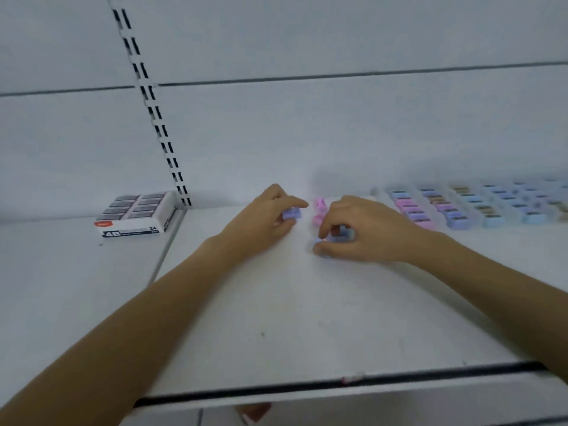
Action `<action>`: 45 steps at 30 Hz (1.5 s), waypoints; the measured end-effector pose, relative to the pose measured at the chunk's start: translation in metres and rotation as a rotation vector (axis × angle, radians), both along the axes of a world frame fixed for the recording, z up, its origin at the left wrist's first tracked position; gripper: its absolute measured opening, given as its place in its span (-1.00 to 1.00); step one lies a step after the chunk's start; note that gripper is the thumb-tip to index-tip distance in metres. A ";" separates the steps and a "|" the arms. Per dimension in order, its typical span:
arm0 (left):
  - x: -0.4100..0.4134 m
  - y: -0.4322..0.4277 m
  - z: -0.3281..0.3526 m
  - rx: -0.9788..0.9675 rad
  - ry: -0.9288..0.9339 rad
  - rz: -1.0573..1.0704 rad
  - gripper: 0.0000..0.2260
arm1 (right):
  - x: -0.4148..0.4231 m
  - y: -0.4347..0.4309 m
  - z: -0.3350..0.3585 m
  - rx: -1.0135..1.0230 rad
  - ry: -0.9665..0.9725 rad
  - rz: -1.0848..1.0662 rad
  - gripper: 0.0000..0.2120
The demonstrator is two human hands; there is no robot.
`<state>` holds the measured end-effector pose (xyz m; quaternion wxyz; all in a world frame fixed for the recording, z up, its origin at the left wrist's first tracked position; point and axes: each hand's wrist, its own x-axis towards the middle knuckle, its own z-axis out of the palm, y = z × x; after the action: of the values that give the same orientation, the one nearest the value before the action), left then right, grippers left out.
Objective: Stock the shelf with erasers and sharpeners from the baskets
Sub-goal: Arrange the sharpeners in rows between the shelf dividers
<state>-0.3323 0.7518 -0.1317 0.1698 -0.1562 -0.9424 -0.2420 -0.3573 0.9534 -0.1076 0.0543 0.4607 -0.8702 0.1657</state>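
On the white shelf [276, 318], my left hand [264, 219] pinches a small lilac sharpener [291, 214] between thumb and fingers. My right hand [356, 232] curls over a few blue and lilac sharpeners [338, 236], gripping them against the shelf. Between the two hands, pink sharpeners [319, 210] stand in a short line toward the back. Rows of pink, lilac and blue sharpeners [461, 207] fill the shelf to the right.
A white box of 4B erasers [135, 216] sits at the back left on the neighbouring shelf board. A slotted upright [159, 124] runs up the back wall. The shelf's front edge [307, 385] lies close to me.
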 end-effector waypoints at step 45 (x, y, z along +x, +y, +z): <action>0.044 0.169 0.052 -0.295 0.146 -0.388 -0.72 | 0.115 0.176 -0.014 -0.280 0.157 -0.510 -0.84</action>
<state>-0.2887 0.9213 -0.0798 0.1631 -0.3742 -0.9053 -0.1179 -0.2426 1.1295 -0.1215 0.2245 0.2268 -0.9196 0.2290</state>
